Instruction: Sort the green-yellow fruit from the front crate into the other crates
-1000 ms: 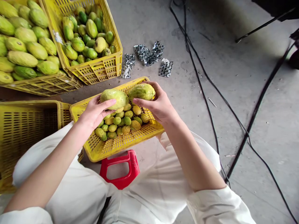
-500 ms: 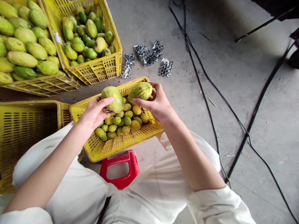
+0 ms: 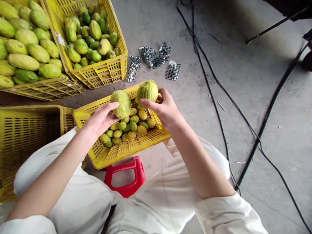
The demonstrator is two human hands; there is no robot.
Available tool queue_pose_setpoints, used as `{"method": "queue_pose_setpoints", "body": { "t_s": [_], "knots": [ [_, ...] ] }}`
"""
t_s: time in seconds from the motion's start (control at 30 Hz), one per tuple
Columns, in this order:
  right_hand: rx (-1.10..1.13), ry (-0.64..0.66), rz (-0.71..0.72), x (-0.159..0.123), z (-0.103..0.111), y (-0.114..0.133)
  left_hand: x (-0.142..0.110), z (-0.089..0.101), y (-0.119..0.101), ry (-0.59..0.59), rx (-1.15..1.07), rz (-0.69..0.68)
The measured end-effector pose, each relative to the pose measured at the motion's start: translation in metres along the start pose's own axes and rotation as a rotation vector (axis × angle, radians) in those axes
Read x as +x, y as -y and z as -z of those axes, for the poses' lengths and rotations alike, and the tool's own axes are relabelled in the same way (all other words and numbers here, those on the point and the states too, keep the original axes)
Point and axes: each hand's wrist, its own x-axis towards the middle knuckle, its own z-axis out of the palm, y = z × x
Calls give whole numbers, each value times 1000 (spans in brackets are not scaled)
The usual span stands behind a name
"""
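My left hand (image 3: 101, 118) grips a large yellow-green fruit (image 3: 121, 103) from below and behind. My right hand (image 3: 164, 109) holds a second, ribbed yellow-green fruit (image 3: 147, 91), fingers wrapped round its right side. Both fruits are held end-on, side by side, above a tilted yellow slotted crate (image 3: 114, 152) that rests against my knees. Several small green and yellow fruits (image 3: 126, 128) lie in the crate under my hands.
Two yellow crates of larger green fruit stand at the back left (image 3: 26, 48) and back centre (image 3: 97, 71). Another yellow crate (image 3: 26, 130) sits at my left. A red stool (image 3: 126, 177) shows between my legs. Foil wrappers (image 3: 153, 58) and black cables (image 3: 216, 94) lie on the concrete floor.
Both fruits have been turned in my hands from lying sideways to pointing end-on at the camera. The right one has also risen slightly. The hands stay over the crate.
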Motion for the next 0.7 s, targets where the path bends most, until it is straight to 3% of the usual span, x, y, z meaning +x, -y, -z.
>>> {"method": "queue_pose_setpoints", "body": {
  "t_s": [0.4, 0.7],
  "knots": [
    [29, 63, 19, -8, -7, 15, -3, -2, -4, -2, -19, -54],
    [-5, 11, 56, -3, -3, 1, -2, -2, -2, -46, 3, -96]
  ]
}}
